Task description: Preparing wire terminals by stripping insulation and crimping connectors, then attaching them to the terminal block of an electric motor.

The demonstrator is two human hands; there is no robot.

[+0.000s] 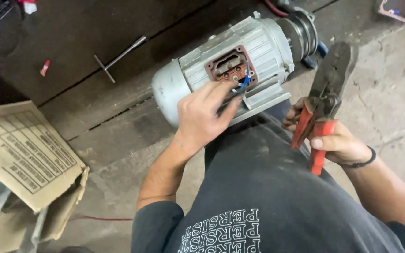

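A grey ribbed electric motor (254,51) lies on the concrete floor in front of me, its open rust-red terminal box (229,65) facing up. My left hand (205,115) reaches into that box and pinches a blue-sleeved wire (245,80) between finger and thumb. My right hand (336,140) grips a pair of red-handled crimping pliers (323,100), jaws pointing up and away, held off to the right of the motor. My dark-trousered leg sits just under the motor.
A metal T-handle wrench (118,57) lies on the dark floor slab at the upper left. A flattened cardboard box (22,152) rests at the left. A reddish tray corner (401,8) shows at the top right. A red cable (101,218) runs along the floor.
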